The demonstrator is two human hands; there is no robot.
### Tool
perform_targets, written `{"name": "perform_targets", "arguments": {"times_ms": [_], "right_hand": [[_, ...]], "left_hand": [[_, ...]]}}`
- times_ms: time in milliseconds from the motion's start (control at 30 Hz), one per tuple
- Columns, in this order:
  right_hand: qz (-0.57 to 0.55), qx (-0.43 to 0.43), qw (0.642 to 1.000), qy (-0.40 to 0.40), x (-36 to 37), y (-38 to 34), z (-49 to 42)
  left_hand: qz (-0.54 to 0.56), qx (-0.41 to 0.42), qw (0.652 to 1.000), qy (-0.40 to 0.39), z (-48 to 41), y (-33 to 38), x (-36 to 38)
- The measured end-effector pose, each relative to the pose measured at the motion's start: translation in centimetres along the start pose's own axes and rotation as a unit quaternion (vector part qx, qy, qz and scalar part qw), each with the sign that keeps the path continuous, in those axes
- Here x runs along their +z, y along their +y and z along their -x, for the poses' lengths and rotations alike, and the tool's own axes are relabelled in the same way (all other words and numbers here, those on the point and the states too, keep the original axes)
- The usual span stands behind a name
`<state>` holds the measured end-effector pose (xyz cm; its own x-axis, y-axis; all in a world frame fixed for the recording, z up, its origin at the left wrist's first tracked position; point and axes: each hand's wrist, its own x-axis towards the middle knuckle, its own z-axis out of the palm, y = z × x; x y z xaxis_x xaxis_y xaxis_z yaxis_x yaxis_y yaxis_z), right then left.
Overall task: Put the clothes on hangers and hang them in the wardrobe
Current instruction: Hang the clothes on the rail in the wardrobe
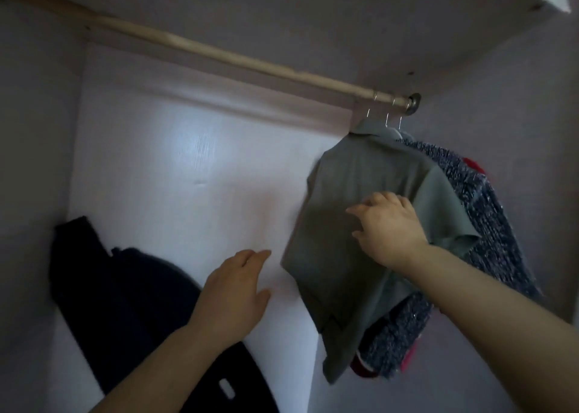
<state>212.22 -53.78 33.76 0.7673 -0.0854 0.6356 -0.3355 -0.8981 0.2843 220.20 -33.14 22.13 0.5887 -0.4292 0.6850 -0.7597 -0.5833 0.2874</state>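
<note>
The rod [219, 52] is pale bare wood, matt, with a slightly uneven surface. Its end sits in a bracket [414, 102] of dull grey metal. The hooks [387, 118] on it are thin, shiny metal wire. The shirt [360, 187] is grey-green cloth, smooth, finely woven and matt. Behind it the knit [488, 212] is coarse, nubbly yarn, dark blue flecked with white. A red cloth [473, 163] shows past it, its texture too small to tell. The back panel [194, 149] is white and glossy, with a faint wood-grain pattern in the sheen. The dark cloth [125, 287] low down looks soft and matt.
</note>
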Motion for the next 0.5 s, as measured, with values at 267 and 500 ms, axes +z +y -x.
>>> {"name": "perform_targets", "arguments": {"times_ms": [267, 500], "right_hand": [[-0.114, -0.009, 0.984, -0.135, 4.3, -5.4, 14.7], [-0.203, 0.033, 0.941, -0.269, 7.3, -7.2, 31.4]], "left_hand": [[0.013, -0.027, 0.997, -0.069, 9.2, 0.6, 2.0], [0.010, -0.089, 0.974, -0.206, 21.4, 3.4, 5.3]]}}
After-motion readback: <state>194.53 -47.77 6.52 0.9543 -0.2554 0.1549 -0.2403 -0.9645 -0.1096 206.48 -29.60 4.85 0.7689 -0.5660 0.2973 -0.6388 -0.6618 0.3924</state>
